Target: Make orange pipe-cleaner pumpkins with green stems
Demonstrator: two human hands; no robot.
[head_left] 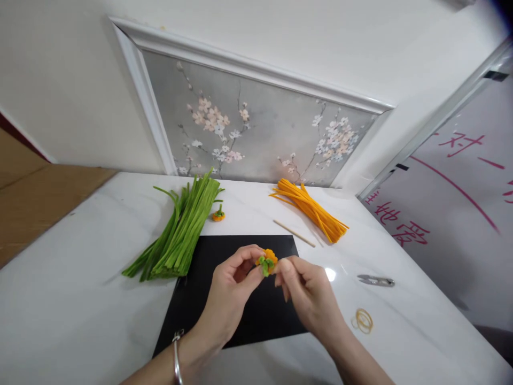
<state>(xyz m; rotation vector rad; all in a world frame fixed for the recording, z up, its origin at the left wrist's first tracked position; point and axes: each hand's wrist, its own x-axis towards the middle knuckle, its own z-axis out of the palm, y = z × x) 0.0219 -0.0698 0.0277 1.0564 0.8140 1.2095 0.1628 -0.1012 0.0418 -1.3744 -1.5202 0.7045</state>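
Note:
My left hand (230, 283) pinches a small orange pipe-cleaner ornament with a green top (267, 262) between thumb and fingers, above a black mat (256, 326). At the ornament's right edge, my right hand (306, 286) is closed, thumb against forefinger, in a pinch on it. Which strand lies between those right fingertips is hidden. A similar finished-looking ornament, orange with a green stem (218, 215), rests on the white table behind the mat.
Green pipe cleaners (184, 230) lie in a bundle over the mat's left edge. Orange pipe cleaners (312, 211) lie at the back right, near a thin wooden stick (294, 233). Thread snips (375, 280) and yellowish rings (364, 321) are on the right. A framed floral panel (264, 128) stands behind.

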